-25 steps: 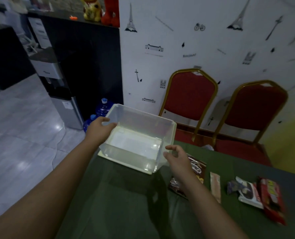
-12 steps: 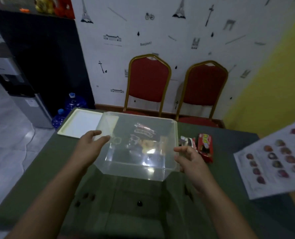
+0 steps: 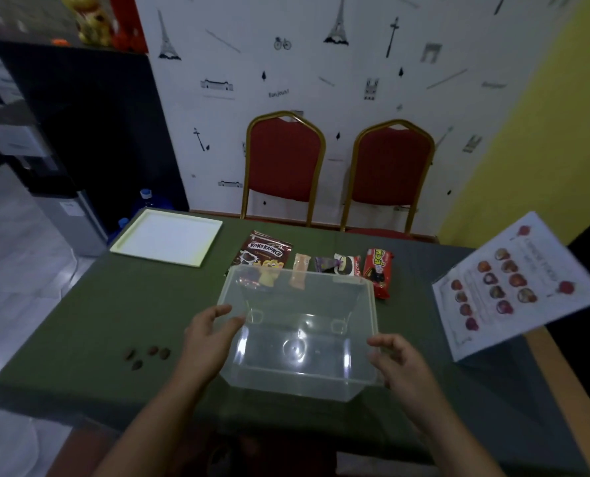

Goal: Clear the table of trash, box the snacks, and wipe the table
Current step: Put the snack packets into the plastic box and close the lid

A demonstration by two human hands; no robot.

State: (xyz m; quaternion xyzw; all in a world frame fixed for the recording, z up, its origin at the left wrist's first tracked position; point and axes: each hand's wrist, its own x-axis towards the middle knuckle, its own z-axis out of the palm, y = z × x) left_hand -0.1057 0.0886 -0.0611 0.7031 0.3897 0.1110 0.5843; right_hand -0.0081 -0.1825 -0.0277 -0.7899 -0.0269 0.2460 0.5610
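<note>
At frame centre, left hand (image 3: 208, 333) and right hand (image 3: 399, 361) flank the clear box (image 3: 298, 333) on the table (image 3: 90, 315), fingers spread loosely, gripping nothing.

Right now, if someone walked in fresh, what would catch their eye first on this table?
The clear box in the middle near the front edge, empty, with the left hand and right hand at its sides. Behind it lies a row of snack packs, with a white lid at the far left corner and dark crumbs left of the box.
</note>
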